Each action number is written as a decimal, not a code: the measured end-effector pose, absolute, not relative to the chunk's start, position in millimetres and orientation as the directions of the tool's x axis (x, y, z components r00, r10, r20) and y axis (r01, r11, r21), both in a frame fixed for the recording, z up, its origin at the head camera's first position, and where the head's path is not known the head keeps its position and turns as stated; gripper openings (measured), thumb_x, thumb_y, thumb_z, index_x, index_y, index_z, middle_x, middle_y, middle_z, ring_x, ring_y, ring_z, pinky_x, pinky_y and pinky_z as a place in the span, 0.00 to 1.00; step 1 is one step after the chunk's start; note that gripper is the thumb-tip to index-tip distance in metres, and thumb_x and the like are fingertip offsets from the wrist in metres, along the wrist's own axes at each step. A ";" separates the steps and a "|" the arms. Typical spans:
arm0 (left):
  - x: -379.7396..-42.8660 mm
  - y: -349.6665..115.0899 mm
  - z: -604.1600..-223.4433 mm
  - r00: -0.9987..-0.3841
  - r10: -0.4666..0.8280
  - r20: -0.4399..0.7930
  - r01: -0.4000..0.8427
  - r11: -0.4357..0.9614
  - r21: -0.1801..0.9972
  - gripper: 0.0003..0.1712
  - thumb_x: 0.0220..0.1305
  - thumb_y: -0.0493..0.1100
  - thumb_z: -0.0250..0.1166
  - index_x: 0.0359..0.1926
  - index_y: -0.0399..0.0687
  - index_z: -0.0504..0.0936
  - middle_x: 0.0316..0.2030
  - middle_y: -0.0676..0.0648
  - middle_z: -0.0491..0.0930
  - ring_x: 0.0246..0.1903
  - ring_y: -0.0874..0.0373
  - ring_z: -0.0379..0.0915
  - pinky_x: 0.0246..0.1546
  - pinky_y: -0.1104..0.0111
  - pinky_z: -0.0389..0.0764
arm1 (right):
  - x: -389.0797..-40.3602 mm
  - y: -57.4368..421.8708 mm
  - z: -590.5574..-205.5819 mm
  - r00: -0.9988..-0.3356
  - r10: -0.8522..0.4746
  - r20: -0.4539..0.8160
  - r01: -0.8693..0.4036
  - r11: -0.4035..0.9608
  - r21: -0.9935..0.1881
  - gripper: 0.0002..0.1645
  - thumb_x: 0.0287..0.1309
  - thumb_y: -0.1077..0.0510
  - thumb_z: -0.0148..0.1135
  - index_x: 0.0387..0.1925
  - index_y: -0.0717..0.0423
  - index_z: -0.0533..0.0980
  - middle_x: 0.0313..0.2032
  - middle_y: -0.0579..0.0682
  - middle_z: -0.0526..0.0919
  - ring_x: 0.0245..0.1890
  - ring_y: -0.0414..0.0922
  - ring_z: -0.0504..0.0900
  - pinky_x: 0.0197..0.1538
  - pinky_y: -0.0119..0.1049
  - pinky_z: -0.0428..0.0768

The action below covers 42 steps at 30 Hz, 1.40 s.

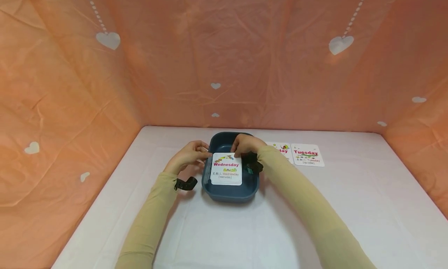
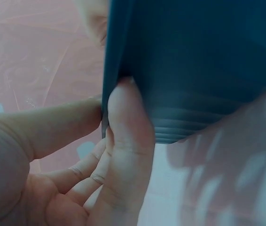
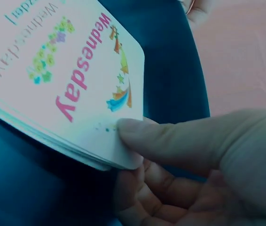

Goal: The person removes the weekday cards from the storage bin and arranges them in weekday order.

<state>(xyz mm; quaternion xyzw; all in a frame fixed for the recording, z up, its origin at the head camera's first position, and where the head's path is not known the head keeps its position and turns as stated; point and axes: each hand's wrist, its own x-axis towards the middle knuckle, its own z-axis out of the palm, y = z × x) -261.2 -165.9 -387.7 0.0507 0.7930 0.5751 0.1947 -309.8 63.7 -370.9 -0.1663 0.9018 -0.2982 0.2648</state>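
A dark blue rectangular plastic container (image 1: 229, 195) stands on the white table in the head view. Its left wall is pinched between the thumb and fingers of my left hand (image 1: 188, 157). A stack of flashcards (image 1: 225, 170) lies in the container, the top one reading "Wednesday". My right hand (image 1: 246, 144) reaches over the container and grips the stack's upper right corner. In the right wrist view, the thumb (image 3: 144, 136) presses on the top card while the other fingers curl below the stack's edge. How far down the stack those fingers reach is hidden.
Right of the container, a "Tuesday" flashcard (image 1: 308, 155) lies face up on the white tablecloth (image 1: 224, 230). Beside it, another flashcard (image 1: 285, 150) is partly hidden by the right forearm. Orange cloth (image 1: 245, 67) with pale hearts encloses the back and sides.
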 end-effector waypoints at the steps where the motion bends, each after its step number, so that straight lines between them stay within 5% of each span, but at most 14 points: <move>1: -261.1 -165.9 -387.7 -0.919 0.305 -0.250 -0.143 0.334 0.932 0.21 0.64 0.34 0.63 0.54 0.29 0.68 0.33 0.42 0.76 0.23 0.58 0.74 0.27 0.66 0.81 | -310.3 64.0 -370.7 -0.808 -0.459 -0.369 -0.152 0.768 -0.623 0.10 0.52 0.69 0.66 0.38 0.62 0.83 0.36 0.53 0.82 0.32 0.44 0.77 0.37 0.34 0.76; 21: -255.8 -167.5 -385.9 -0.919 0.292 -0.265 -0.161 0.337 0.928 0.21 0.64 0.34 0.62 0.54 0.30 0.68 0.36 0.41 0.76 0.25 0.58 0.75 0.29 0.65 0.81 | -309.4 62.2 -374.1 -0.855 -0.416 -0.308 -0.183 0.799 -0.572 0.07 0.55 0.67 0.65 0.37 0.59 0.80 0.38 0.53 0.79 0.33 0.46 0.75 0.39 0.37 0.75; 35: -257.6 -169.8 -386.5 -0.918 0.300 -0.260 -0.156 0.329 0.931 0.20 0.63 0.34 0.63 0.53 0.29 0.69 0.33 0.42 0.76 0.25 0.58 0.75 0.28 0.65 0.81 | -307.8 59.2 -372.0 -0.876 -0.414 -0.247 -0.191 0.769 -0.610 0.07 0.55 0.70 0.63 0.36 0.62 0.78 0.39 0.56 0.78 0.32 0.46 0.75 0.35 0.34 0.76; 42: -258.0 -170.6 -386.6 -0.921 0.291 -0.259 -0.155 0.335 0.930 0.20 0.63 0.34 0.63 0.53 0.30 0.68 0.33 0.43 0.76 0.23 0.58 0.75 0.27 0.64 0.81 | -308.4 62.0 -366.7 -0.875 -0.424 -0.234 -0.151 0.698 -0.700 0.12 0.54 0.76 0.57 0.40 0.67 0.77 0.36 0.58 0.78 0.32 0.47 0.77 0.39 0.42 0.82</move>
